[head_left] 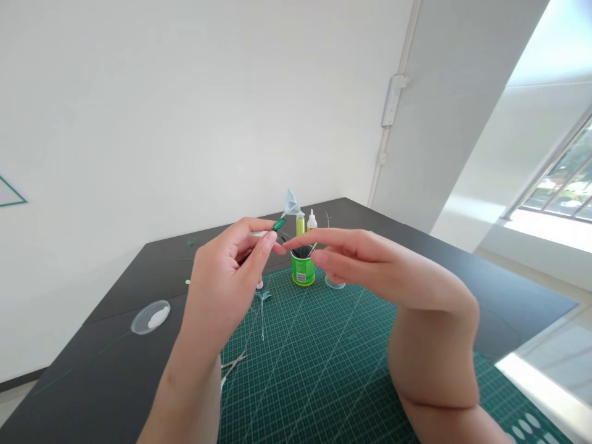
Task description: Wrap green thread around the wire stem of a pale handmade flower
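My left hand (231, 262) is closed in a pinch on the green base of a pale blue flower (290, 205). The petals point up and away from me, above the fingertips. My right hand (356, 253) is level across from it, index finger stretched out to the left fingertips; whether they touch I cannot tell. Its thumb is apart below, and nothing shows in its fingers. Behind both hands stands a green can (303, 271) with several thin tools in it. A small blue flower piece on a thin stem (263, 297) lies on the mat under my left hand.
A green cutting mat (305, 357) covers the middle of the dark table (115, 345). Scissors (232, 364) lie beside my left forearm. A clear dish (150, 317) with white bits sits at left. A white-tipped bottle (312, 220) stands behind the can, and another clear dish (335, 282) at its right.
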The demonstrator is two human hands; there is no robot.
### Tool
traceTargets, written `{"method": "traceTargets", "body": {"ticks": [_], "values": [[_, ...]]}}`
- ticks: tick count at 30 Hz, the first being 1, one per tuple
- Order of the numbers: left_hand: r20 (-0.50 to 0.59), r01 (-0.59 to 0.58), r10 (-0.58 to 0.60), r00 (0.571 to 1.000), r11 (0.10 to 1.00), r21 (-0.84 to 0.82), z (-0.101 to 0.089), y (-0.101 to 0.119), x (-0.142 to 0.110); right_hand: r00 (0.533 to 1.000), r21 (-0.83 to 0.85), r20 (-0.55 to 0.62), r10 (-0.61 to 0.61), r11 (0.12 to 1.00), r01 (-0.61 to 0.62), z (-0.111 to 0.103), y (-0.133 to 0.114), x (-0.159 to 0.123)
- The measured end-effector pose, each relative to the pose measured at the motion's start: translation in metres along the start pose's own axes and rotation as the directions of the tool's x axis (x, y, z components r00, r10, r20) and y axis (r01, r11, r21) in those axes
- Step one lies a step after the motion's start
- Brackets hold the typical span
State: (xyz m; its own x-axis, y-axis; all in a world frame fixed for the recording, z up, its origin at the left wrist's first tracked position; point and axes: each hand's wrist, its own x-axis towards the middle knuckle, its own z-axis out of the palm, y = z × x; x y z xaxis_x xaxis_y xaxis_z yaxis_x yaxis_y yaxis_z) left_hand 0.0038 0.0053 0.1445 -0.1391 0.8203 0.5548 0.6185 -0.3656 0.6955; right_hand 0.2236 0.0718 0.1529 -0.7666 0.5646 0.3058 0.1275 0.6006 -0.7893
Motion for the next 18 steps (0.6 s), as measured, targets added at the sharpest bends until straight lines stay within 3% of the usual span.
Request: {"method": "traceTargets", "body": {"ticks": [4,10,14,18], "values": [[0.174,0.035,-0.045,0.984,0.998,0.059,0.001,-0.003,0.001,0.998,-0.162,-0.046,-0.053,0.986,0.045,0.003,-0.011,-0.016],[0.423,0.014,-0.045,0.905,0.997,0.076,0.004,-0.001,0.000,0.961,-0.137,-0.189,-0.202,0.975,0.177,0.005,-0.018,-0.023],[0.488,0.027,-0.057,0.871,0.997,0.068,0.005,-0.001,-0.001,0.915,-0.113,-0.331,-0.230,0.972,0.204,0.004,-0.013,-0.014],[0.511,0.016,-0.048,0.859,0.998,0.066,0.005,-0.003,-0.003,0.886,-0.149,-0.392,-0.250,0.967,0.207,0.002,-0.005,-0.003]]}}
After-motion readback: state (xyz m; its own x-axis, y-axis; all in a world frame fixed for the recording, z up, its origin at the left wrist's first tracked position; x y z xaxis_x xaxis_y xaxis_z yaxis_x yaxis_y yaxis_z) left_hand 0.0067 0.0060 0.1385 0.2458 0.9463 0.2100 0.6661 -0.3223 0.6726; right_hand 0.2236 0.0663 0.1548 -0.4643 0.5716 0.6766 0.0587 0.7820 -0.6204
